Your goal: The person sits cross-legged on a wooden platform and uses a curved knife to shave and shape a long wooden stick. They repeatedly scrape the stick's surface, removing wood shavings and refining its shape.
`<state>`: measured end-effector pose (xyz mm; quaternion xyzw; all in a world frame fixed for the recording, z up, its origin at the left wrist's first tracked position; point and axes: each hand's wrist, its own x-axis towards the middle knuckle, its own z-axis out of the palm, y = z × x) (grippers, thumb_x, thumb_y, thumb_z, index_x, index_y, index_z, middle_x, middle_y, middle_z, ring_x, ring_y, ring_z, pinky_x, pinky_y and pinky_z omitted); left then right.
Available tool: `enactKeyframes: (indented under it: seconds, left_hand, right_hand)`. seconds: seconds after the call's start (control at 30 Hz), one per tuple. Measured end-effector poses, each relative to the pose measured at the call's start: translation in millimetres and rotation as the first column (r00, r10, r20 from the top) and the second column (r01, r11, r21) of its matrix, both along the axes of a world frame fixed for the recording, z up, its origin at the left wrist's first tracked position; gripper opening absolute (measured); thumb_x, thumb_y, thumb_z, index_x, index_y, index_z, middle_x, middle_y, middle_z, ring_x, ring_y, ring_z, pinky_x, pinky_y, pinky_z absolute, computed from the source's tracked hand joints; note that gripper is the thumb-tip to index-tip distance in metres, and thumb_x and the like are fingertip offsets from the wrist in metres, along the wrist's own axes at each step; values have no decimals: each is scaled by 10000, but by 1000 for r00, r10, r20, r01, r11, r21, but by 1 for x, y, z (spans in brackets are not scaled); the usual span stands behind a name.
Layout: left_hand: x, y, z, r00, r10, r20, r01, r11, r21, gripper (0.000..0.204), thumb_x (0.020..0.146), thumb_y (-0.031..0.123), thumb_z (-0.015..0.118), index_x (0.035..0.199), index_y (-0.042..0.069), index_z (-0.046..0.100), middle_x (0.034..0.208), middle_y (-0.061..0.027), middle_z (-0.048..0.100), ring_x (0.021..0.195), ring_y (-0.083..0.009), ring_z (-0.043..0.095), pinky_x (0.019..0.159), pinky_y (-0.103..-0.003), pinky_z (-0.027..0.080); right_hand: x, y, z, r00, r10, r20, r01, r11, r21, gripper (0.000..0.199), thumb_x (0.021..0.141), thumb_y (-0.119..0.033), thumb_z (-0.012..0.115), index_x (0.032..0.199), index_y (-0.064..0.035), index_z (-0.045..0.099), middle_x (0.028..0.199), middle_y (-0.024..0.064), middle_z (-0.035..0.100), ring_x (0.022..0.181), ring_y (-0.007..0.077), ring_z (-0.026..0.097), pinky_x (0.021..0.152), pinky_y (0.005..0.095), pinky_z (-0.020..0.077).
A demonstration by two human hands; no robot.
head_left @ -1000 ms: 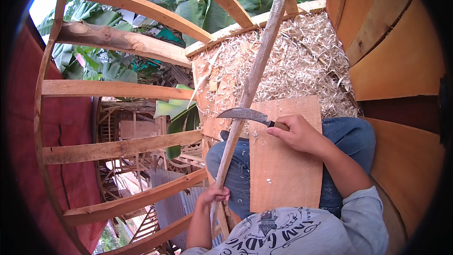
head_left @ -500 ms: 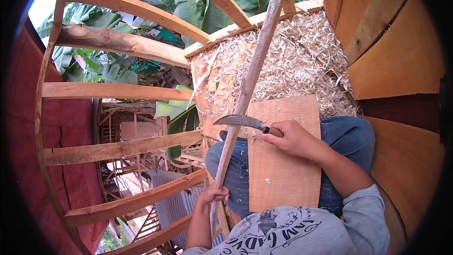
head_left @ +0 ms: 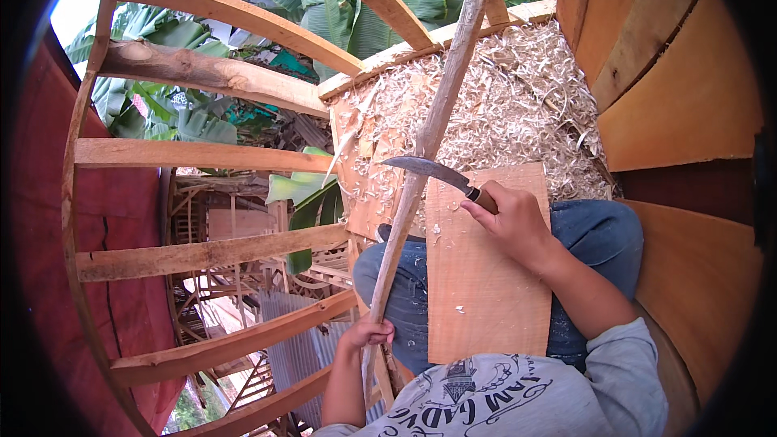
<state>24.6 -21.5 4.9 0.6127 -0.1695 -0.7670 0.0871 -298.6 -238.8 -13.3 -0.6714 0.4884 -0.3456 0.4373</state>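
Grips a long, slightly crooked, greyish-brown wooden stick [head_left: 450, 89] near its low end with the left hand [head_left: 371, 332], at lower centre of the frame, fingers curled round the shaft and pressed against it. Slants from there past the left knee of worn blue denim trousers [head_left: 411, 299], up to the top edge, right of centre.

Holds in the right hand [head_left: 518, 222], right of the frame's centre, a curved knife [head_left: 433, 168] with a dark grey metal blade and a brown handle, fingers wrapped round the handle, thumb pressed along it. Crosses the stick with the blade near mid-frame, tip out past the left side; cannot tell whether biting into the wood or only passing in front.

Has a flat, pale orange-brown wooden board [head_left: 490, 299] on the lap at lower centre, and a thick spread of curled cream shavings [head_left: 526, 89] at upper right.

Could roll or swing under a sideways push, being held by hand only at the low end. Could snag on the small rough bump beside the blade, then jump free. Could skid down the shaft toward knee or left fingers, if drawn bodyward too hard or at too flat an angle.
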Motion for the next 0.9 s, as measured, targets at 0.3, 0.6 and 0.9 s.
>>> enactKeyframes:
  seconds: [0.3, 0.6, 0.9]
  left_hand:
    - [1, 0, -1, 1000, 3, -10, -3, 1000, 7, 333, 749, 276, 658, 702, -52, 623, 437, 26, 388, 355, -61, 310, 389, -227, 189]
    - [2, 1, -3, 1000, -18, -23, 17, 1000, -14, 375, 774, 316, 649, 717, -54, 628, 424, 40, 352, 351, -60, 288, 390, -231, 180]
    - [0, -3, 1, 999, -3, -35, 4, 1000, 28, 364, 781, 305, 636, 722, -54, 628, 429, 44, 351, 361, -60, 299, 393, -233, 181]
  right_hand:
    - [-4, 1, 3, 896, 424, 131, -442, 876, 191, 410, 867, -299, 637, 638, 17, 512, 503, 93, 449, 467, 164, 394, 467, 331, 344]
    - [1, 3, 3, 964, 181, 194, -224, 946, 233, 415, 892, -297, 609, 649, 25, 512, 510, 38, 373, 520, 90, 357, 481, 313, 324]
    - [-9, -14, 4, 960, 93, 264, -190, 909, 370, 375, 894, -282, 614, 686, 23, 548, 530, 13, 394, 546, 64, 366, 483, 292, 317]
